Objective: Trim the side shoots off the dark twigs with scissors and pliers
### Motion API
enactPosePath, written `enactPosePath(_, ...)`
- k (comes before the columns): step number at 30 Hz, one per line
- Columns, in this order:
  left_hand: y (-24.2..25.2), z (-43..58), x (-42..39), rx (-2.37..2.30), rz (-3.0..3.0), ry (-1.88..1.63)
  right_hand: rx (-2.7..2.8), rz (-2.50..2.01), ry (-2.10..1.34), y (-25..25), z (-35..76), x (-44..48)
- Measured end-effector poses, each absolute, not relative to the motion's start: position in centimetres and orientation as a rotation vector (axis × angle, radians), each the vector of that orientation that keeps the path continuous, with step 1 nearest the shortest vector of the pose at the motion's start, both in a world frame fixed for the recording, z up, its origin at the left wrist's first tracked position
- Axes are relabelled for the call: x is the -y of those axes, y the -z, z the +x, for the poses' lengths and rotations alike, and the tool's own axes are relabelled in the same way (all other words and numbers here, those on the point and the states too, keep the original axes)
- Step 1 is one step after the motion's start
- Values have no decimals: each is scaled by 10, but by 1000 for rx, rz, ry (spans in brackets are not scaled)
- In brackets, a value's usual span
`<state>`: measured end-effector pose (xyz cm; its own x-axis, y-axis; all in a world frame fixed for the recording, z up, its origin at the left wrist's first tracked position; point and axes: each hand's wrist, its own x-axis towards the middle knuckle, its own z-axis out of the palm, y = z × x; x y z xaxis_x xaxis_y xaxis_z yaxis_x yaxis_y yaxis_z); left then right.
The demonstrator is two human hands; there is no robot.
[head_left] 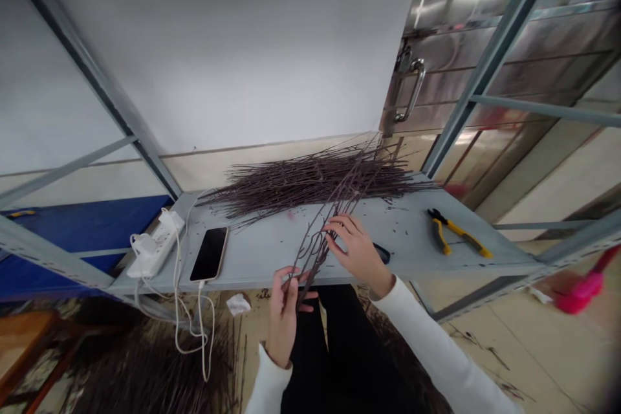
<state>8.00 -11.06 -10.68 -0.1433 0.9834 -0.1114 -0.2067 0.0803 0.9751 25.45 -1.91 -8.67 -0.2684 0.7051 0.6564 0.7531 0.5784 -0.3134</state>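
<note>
A loose bunch of thin dark twigs (310, 263) slants up from my left hand (285, 310). That hand is closed around the lower ends at the shelf's front edge. Higher up, my right hand (356, 251) has its fingers bent and pinched on one or more twigs of the same bunch; some stems curl there. The bunch's upper ends overlap a large heap of dark twigs (291, 184) lying along the back of the grey shelf (264, 246). Just beyond my right wrist, a dark rounded object (383, 253) is partly hidden.
Yellow-handled cutting pliers (451, 233) lie at the right. A phone (209, 255) with a white cable (201, 310) and a power strip (160, 242) lie at the left. Metal uprights (480, 71) flank the shelf. More twigs (150, 369) cover the floor below left.
</note>
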Motion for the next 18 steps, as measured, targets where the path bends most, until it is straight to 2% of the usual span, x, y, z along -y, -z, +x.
enactPosePath(12,104,75,109,-1176,868,-1245,2065,-1311,65,78,263,17)
enactPosePath(18,125,64,115,-1056,946,-1127,2024,-1258,152,59,283,6)
